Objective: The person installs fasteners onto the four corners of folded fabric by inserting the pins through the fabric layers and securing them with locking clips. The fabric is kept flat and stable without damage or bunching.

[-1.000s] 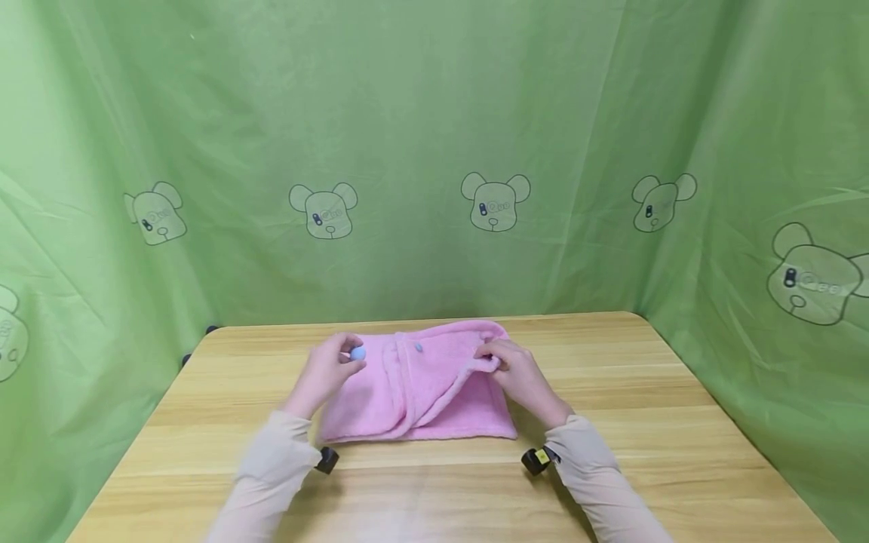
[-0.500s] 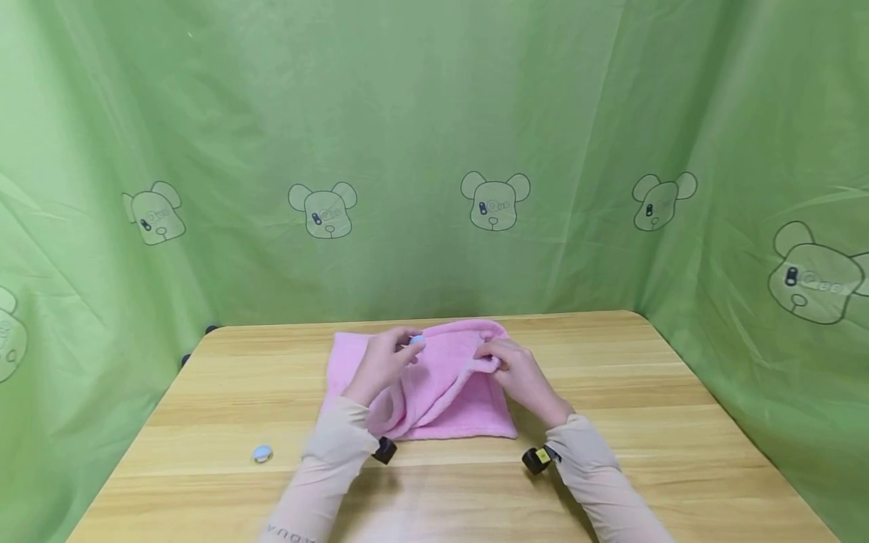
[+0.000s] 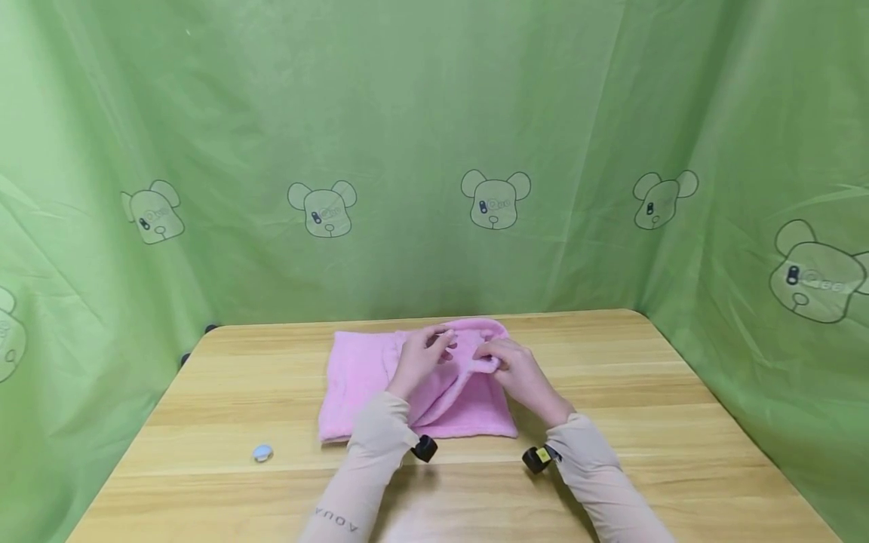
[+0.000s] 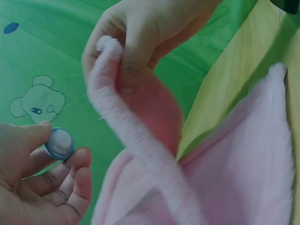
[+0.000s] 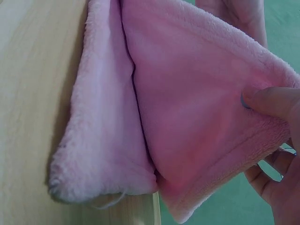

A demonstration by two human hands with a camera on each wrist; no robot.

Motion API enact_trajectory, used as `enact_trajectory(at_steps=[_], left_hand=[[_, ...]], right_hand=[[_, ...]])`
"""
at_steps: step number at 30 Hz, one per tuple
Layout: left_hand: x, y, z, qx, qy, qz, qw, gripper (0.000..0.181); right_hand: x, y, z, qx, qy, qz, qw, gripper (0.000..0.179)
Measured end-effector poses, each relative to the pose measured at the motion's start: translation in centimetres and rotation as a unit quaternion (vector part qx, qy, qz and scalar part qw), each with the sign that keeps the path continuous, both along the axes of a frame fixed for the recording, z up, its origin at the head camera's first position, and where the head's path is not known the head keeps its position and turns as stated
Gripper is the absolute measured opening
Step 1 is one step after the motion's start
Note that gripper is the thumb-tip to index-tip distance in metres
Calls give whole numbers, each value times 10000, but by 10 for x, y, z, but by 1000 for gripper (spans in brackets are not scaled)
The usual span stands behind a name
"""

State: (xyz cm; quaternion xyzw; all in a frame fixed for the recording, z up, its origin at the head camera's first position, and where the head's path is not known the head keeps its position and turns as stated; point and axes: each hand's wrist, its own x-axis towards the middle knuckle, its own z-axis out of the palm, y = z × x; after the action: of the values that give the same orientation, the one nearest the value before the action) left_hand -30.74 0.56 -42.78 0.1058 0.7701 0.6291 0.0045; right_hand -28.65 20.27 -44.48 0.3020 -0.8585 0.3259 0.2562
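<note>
Our left hand (image 3: 417, 360) pinches a small disc (image 4: 60, 143) between thumb and fingers; our right hand (image 3: 517, 371) grips a raised edge of the pink cloth (image 3: 351, 381). That lies on the wooden table (image 3: 679, 452), a blue cap (image 3: 262, 452) near its left.

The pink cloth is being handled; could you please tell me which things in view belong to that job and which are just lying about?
Part of the job:
pink cloth, its edge pinched by the right hand
small round disc, held by the left hand

Just lying about:
blue disc on the table, untouched, perhaps needed too
green curtain, only backdrop
</note>
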Motion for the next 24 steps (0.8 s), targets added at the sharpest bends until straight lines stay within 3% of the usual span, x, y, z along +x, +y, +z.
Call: enact_trajectory(at_steps=[6,10,24], left_hand=[[1,14,-9,941,-597,74,9937,22],[1,19,-15,1419,-858,-47,9861,21],[2,22,-15,1183,-699,-183,9903,23]], right_hand=[[0,0,-1,12,81,36,10000,23],[0,0,-2,24,71,72,9999,24],[3,-2,1,38,-97,67,9999,19]])
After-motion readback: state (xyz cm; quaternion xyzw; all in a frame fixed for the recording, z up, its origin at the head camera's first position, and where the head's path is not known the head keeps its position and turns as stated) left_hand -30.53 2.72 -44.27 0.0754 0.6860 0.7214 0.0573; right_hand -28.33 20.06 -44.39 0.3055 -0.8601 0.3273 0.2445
